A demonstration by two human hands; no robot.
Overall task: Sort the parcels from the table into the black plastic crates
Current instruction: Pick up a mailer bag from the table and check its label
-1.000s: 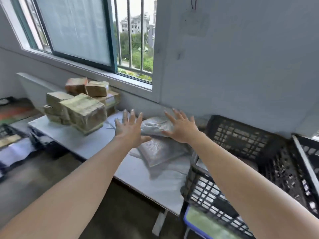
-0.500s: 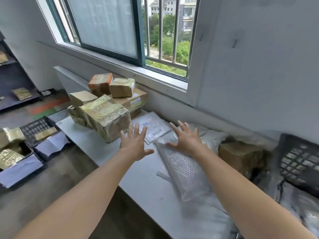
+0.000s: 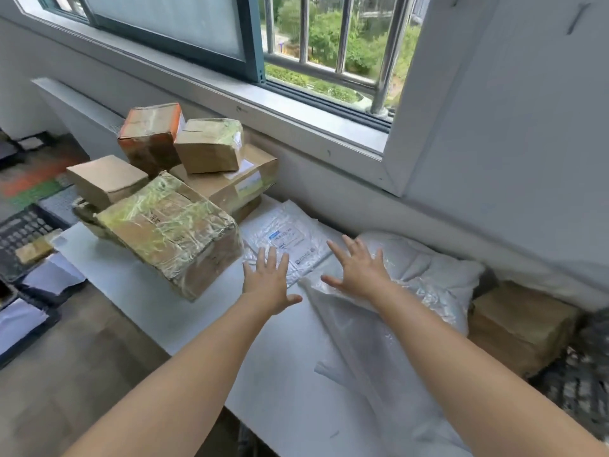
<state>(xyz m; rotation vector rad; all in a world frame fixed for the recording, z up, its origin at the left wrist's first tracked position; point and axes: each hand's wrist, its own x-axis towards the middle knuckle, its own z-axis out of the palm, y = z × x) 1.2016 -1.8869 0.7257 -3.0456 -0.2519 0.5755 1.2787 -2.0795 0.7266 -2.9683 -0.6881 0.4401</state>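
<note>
A black plastic crate point(image 3: 19, 225) sits on the floor at far left with a small brown parcel point(image 3: 34, 250) inside it. Beside it, the left end of a white table point(image 3: 283, 367) carries a pile of cardboard parcels. A large tape-wrapped box point(image 3: 171, 235) tilts at the front, with a plain small box point(image 3: 105, 179) behind it. An orange-edged box point(image 3: 150, 136) and a small taped box point(image 3: 209, 145) sit on top of a long flat carton point(image 3: 230, 183).

Just right of the pile, a clear plastic mailer point(image 3: 290, 239) with a printed label lies flat under the barred window point(image 3: 329, 44). The person's left hand point(image 3: 268, 285) is empty, its fingers straight and spread over the mailer's near edge; whether it touches cannot be told. The right hand point(image 3: 357, 270), likewise flat with splayed fingers and gripping nothing, is over the top end of a bubble-wrap parcel point(image 3: 362, 341) that runs toward the table's near edge.

A soft white bag point(image 3: 428, 268) lies against the wall behind that parcel. A brown cardboard box point(image 3: 520, 324) lies to its right, and at the far right edge the blurred lattice of another black crate point(image 3: 583, 384) is visible.
</note>
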